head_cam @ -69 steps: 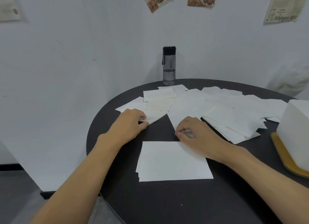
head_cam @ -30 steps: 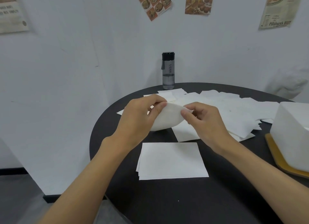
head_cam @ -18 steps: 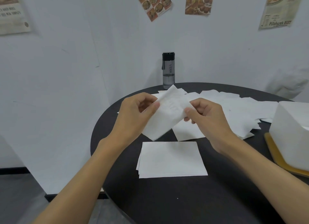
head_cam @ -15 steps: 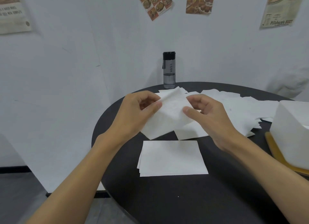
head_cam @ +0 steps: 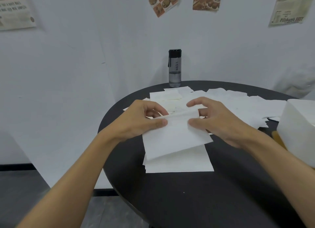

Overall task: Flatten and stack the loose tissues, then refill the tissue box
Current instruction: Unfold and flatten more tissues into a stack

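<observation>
Here, left hand [head_cam: 141, 120] and right hand [head_cam: 219, 123] each pinch, thumb against fingers, the far edge of one tissue [head_cam: 173, 139], tilted over the stack [head_cam: 179, 163] on the black table [head_cam: 187, 202]; tissue box [head_cam: 300, 129] at right.

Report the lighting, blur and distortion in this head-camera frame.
Head view: soft, even light, faint shadow under the held tissue on the stack; edges look stretched by the wide-angle lens; little blur, bottle lettering legible; loose tissues washed out.
</observation>
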`<state>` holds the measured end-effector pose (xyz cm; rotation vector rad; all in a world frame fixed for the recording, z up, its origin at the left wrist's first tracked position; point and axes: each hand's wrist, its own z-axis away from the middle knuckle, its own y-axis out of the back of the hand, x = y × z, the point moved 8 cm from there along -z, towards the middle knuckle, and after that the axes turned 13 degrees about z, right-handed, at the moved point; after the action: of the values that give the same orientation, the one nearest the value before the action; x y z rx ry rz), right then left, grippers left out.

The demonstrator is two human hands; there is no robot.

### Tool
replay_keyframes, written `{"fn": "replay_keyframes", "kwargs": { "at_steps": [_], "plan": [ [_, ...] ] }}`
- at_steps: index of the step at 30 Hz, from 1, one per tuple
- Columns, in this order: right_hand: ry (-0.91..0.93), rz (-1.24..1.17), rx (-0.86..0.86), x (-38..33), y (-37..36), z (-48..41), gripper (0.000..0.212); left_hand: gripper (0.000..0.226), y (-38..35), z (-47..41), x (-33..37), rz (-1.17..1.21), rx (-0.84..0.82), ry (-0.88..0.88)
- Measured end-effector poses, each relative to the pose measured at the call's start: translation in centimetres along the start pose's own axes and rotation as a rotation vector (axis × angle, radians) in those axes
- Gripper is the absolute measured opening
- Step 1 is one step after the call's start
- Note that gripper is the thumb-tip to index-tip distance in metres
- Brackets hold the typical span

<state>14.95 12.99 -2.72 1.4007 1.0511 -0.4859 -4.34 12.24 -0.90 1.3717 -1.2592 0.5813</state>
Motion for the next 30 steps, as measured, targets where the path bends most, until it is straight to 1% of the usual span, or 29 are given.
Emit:
{"fn": "replay_keyframes", "kwargs": {
  "at_steps": [2, 4, 7, 10, 13, 16, 19, 21, 23, 24, 26, 27, 29, 30],
  "plan": [
    [-0.022, 0.085, -0.132, 0.3, -0.7, 0.2, 0.029, 0.012, -0.5, 0.2, -0.6, 0.032, -0.060, 0.062],
    [-0.025, 0.229, -0.258, 0.9, -1.4, 0.6, 0.027, 0.014, -1.2, 0.3, -1.5, -0.003, -0.111, 0.092],
    [-0.017, 0.421, -0.360, 1.7, -1.9, 0.9, 0.028, 0.013, -2.1, 0.5, -2.7, -0.057, -0.138, 0.076],
    [-0.003, 0.526, -0.377, 2.3, -1.9, 0.6, 0.028, 0.012, -2.7, 0.6, -3.3, -0.069, -0.148, 0.055],
    [0.012, 0.641, -0.328, 2.8, -1.6, 0.0, 0.038, 0.015, -3.2, 0.8, -3.7, -0.125, -0.174, 0.052],
    [0.019, 0.670, -0.338, 2.8, -2.0, 0.3, 0.044, 0.019, -3.3, 1.0, -4.3, -0.229, -0.183, 0.048],
    [0.016, 0.709, -0.398, 3.0, -2.6, 0.6, 0.041, 0.020, -3.0, 1.1, -4.9, -0.244, -0.174, 0.062],
    [0.009, 0.696, -0.410, 3.0, -2.7, 0.8, 0.040, 0.016, -2.6, 0.8, -5.1, -0.247, -0.143, 0.061],
    [0.017, 0.672, -0.364, 2.9, -2.8, 0.6, 0.035, 0.008, -1.9, 0.2, -5.1, -0.231, -0.058, 0.036],
    [0.033, 0.638, -0.299, 2.8, -2.8, 0.4, 0.028, 0.004, -1.5, -0.2, -5.3, -0.231, -0.002, 0.022],
    [0.079, 0.551, -0.119, 2.5, -2.9, -0.1, 0.013, 0.005, -0.3, -1.4, -5.9, -0.282, 0.112, -0.003],
    [0.101, 0.520, -0.042, 2.4, -2.9, -0.3, 0.009, 0.005, 0.4, -2.0, -6.3, -0.310, 0.168, -0.012],
    [0.126, 0.474, 0.044, 2.3, -3.2, -0.5, 0.006, 0.004, 1.9, -3.3, -7.5, -0.353, 0.268, -0.010],
    [0.130, 0.459, 0.065, 2.3, -3.3, -0.5, 0.007, 0.007, 2.6, -3.9, -8.2, -0.378, 0.305, 0.005]
  ]
}}
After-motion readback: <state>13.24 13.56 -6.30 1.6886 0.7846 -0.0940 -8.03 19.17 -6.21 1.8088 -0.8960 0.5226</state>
